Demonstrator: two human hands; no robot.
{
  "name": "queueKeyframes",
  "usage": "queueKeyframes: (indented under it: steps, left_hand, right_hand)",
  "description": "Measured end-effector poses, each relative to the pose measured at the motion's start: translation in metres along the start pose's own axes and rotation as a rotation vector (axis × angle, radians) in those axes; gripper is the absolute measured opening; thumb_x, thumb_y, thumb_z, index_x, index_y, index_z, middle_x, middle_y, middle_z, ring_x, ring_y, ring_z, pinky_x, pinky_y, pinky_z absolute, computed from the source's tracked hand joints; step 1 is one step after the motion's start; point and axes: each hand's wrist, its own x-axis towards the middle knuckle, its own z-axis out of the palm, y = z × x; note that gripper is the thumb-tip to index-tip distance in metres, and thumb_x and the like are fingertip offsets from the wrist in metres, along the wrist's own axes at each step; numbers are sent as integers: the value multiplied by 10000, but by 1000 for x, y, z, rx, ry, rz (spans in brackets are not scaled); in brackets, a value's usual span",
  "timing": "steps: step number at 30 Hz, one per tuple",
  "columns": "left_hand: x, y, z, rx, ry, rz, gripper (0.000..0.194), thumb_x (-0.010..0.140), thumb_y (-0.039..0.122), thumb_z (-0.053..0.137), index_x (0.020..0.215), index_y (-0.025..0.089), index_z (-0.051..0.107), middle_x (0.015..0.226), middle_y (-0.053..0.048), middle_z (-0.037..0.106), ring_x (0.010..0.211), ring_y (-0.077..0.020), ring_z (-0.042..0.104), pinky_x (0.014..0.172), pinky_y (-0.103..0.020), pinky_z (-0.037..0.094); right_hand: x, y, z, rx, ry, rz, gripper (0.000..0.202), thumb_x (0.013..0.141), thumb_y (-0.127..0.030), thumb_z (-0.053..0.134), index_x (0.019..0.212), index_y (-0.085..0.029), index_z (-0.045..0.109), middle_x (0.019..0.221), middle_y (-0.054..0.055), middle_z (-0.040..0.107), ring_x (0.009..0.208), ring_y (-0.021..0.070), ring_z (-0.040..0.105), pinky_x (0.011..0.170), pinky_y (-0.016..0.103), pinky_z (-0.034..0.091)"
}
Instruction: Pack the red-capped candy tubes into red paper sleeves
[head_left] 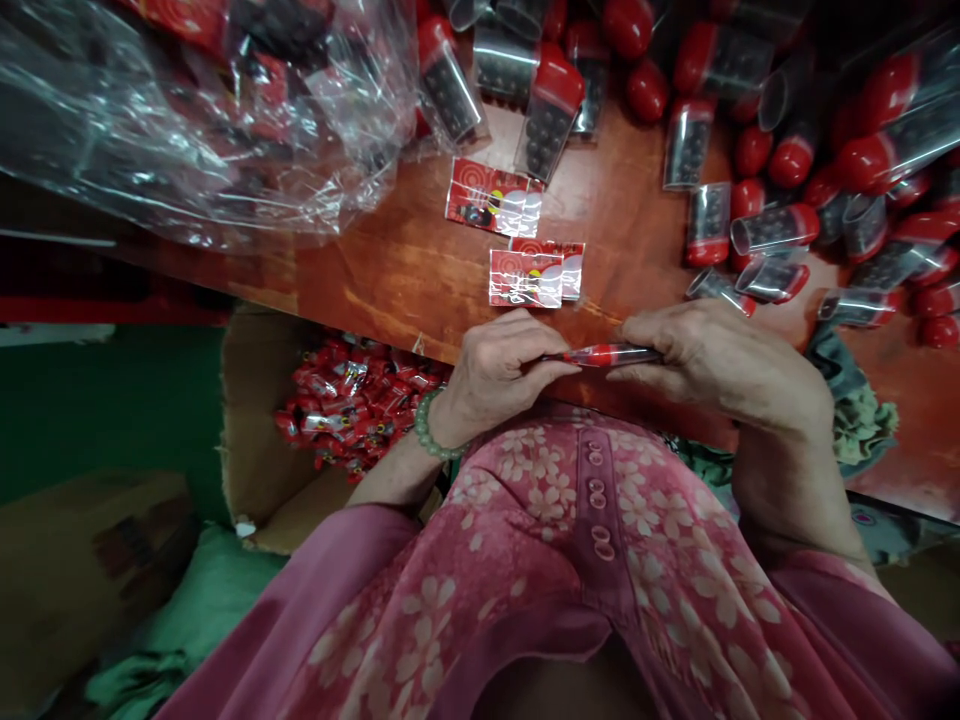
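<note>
Between my hands, in front of my body at the table edge, is a thin red-and-black printed label (pixel 604 355), seen nearly edge-on. My left hand (pixel 510 360), with a green bead bracelet on the wrist, pinches its left end between thumb and fingers. The other end is gripped by my right hand (pixel 686 350), whose fingers partly hide it. Just beyond my left hand lie flat glossy red labels: one (pixel 525 278) overlaps another, and a further label (pixel 495 196) sits farther back.
Many clear tubes of dark beads with red caps (pixel 709 222) crowd the table's back and right. A clear plastic bag (pixel 300 130) of red items fills the back left. Below the table edge, a cardboard box (pixel 259 420) holds small red wrapped pieces (pixel 356 400). Green cloth (pixel 859 410) lies right.
</note>
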Motion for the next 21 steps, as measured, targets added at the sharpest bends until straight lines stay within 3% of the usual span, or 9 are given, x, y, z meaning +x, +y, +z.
queueKeyframes:
  steps: [4,8,13,17,21]
  left_hand:
    - [-2,-2,3,19,-52,-48,208,898,344,757,811,156,737,734,-26,766,649,-114,660,649,-236,527]
    - [-4,-2,0,27,-112,-115,259,917,409,727,926,153,768,837,-59,796,739,-137,713,708,-253,553]
    - [-2,4,-3,15,-205,-114,355,931,429,703,1128,137,743,970,-90,808,842,-158,746,766,-263,570]
    - [-1,8,1,49,-174,-81,272,956,379,677,1025,127,752,851,-64,794,710,-129,700,678,-239,523]
    - [-2,10,9,75,-159,-57,293,984,405,630,995,138,750,824,-61,786,691,-129,693,670,-246,509]
  right_hand:
    - [4,0,-1,-7,-82,25,76,956,-243,654,971,-226,727,820,31,765,653,162,632,605,306,358]
    - [5,-3,-3,-36,-144,28,214,946,-195,649,1142,-229,727,922,42,808,723,167,681,629,292,358]
    - [7,2,2,-1,-90,-15,135,907,-191,689,1017,-248,742,805,-2,772,604,123,598,590,291,300]
    - [9,4,6,-17,-73,-18,59,869,-181,717,906,-226,715,649,-19,678,517,118,509,570,312,255]
    - [7,0,6,-134,-106,-20,38,904,-194,672,925,-206,701,645,7,674,530,145,523,571,325,256]
